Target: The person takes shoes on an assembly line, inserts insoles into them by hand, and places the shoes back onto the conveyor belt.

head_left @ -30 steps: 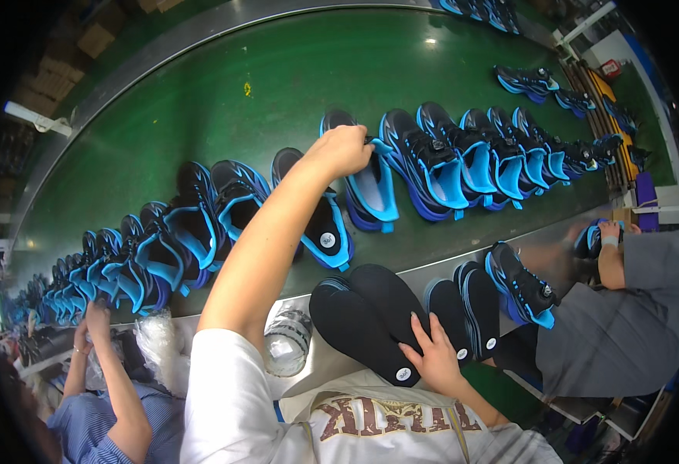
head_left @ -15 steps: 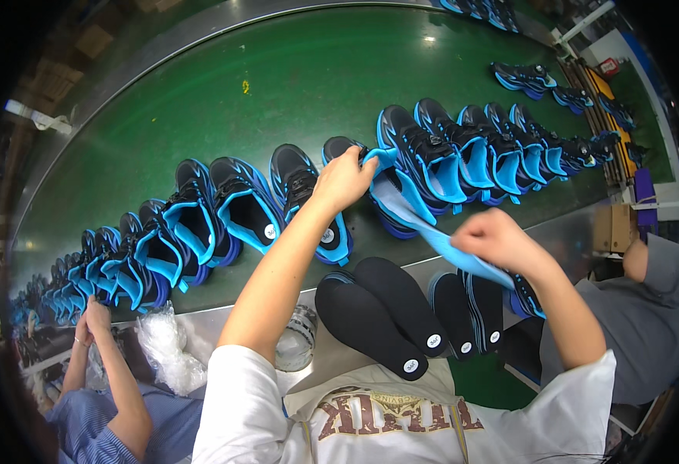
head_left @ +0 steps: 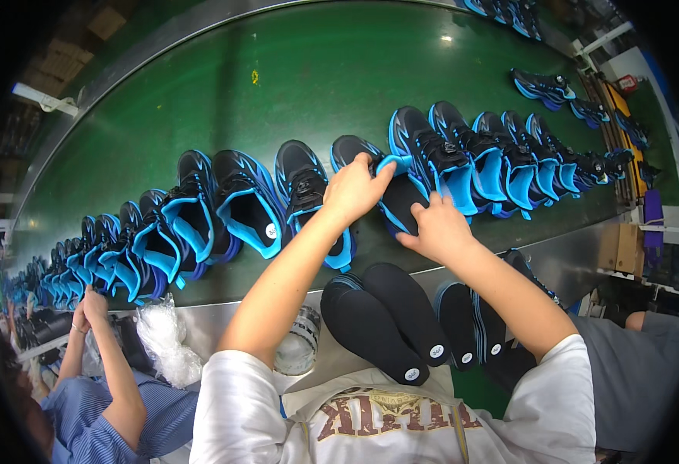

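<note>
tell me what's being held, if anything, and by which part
The left hand holds a black-and-blue shoe by its tongue; whether the right hand grips its heel end is unclear.

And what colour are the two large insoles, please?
The two large insoles are mostly black, each with a round white label; the head view shows it best.

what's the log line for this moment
left hand: gripping shoe tongue; right hand: at opening of same shoe; black insoles: at near edge of green worktop
</note>
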### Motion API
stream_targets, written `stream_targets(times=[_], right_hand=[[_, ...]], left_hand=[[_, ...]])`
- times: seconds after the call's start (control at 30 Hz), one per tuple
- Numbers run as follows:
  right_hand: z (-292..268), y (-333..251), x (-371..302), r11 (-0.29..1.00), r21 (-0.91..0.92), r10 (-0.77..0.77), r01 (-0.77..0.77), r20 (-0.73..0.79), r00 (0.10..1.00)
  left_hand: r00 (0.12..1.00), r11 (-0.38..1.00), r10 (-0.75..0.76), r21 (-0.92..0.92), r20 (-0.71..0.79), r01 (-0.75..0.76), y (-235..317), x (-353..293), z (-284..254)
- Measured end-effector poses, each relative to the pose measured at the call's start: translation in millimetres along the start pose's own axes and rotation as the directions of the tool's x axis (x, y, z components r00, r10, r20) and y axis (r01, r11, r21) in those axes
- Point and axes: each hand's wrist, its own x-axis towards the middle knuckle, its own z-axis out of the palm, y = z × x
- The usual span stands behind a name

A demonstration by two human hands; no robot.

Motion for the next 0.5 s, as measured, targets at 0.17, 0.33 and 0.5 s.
stream_targets(times=[0.17, 0.33, 0.5], right_hand=[[10.1, 23.4, 12.6, 0.984, 0.162, -0.104, 0.07, 0.212, 0.972], [48.2, 20.1, 31.6, 0.973, 0.001, -0.229, 0.23, -0.057, 0.972], [53.4, 17.0, 45.4, 0.967, -0.126, -0.21, 0.221, 0.093, 0.973]], left_hand=[[0.996, 0.997, 0.06, -0.05, 0.069, -0.057, -1.7, 4.6, -0.9], [0.985, 0.983, 0.174, -0.06, 0.015, -0.173, -7.3, 0.4, 10.2], [0.99, 0.988, 0.141, -0.056, -0.021, -0.142, -13.7, 0.5, 9.3]])
